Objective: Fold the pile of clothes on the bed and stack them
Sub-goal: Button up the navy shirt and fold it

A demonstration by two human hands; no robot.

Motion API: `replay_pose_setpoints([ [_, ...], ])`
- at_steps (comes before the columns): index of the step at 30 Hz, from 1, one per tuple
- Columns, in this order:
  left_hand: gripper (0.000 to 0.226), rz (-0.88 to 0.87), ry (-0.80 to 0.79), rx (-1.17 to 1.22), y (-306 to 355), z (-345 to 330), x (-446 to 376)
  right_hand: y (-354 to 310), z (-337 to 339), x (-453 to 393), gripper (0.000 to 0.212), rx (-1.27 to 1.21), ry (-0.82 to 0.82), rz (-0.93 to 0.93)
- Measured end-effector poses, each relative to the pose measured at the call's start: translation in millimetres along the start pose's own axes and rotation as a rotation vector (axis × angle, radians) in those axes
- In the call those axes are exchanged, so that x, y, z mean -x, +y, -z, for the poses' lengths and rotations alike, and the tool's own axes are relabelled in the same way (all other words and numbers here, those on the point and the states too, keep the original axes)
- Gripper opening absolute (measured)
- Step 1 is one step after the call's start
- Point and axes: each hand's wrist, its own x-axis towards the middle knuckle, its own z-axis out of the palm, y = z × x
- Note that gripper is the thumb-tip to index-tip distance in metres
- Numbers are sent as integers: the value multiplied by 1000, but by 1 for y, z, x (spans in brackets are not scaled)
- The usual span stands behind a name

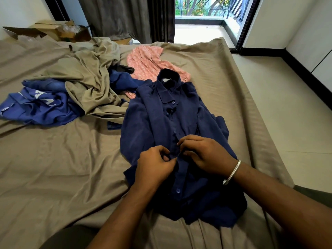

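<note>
My left hand (154,166) and right hand (204,155) meet at the middle of the navy shirt (161,123), fingers curled and pinching the two edges of its button placket (177,159); I judge that I am fastening a button there, though the button itself is hidden under my fingertips. A steel bangle (231,172) sits on my right wrist, just above the cloth. The shirt lies face up on the bed sheet (53,168), collar (168,78) pointing away from me, one button (177,190) visible below my hands and others above. Its right side is bunched into loose folds and its hem is rumpled near my body.

Risks, as I judge them: a button pushed into the wrong hole would skew the front and spoil the fold; pulling on the placket could drag the shirt and deepen the creases in sheet and cloth; the bangle could snag the fabric; the bunched right side, if not smoothed, would fold in lumpy.

Beyond the collar lies a pink patterned garment (143,60), partly under the shirt. To the left, the remaining pile: an olive cloth (86,74), a blue printed garment (41,105) and dark blue pieces, all unfolded. No stack is visible yet.
</note>
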Motion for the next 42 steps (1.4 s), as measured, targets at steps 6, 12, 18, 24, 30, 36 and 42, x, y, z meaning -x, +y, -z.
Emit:
replay_pose_setpoints([
  [6, 10, 70, 22, 131, -5, -2, -7, 3, -4, 0, 16, 20, 31, 13],
  [12, 10, 55, 33, 104, -2, -1, -4, 3, -3, -1, 16, -45, 69, 37],
  [18, 7, 61, -79, 45, 0, -1, -2, 2, -4, -1, 25, -77, 28, 16],
  [24, 21, 26, -68, 190, -7, -5, -5, 4, -3, -1, 17, -101, 51, 31],
  [30, 8, 2, -68, 357, -3, -2, -7, 3, -1, -1, 19, -121, 73, 54],
  [36, 8, 29, -49, 361, -5, -6, -9, 1, -2, -2, 16, -165, 62, 95],
  [42, 15, 27, -130, 500, -2, -5, -8, 2, -8, -1, 15, -143, 80, 84],
])
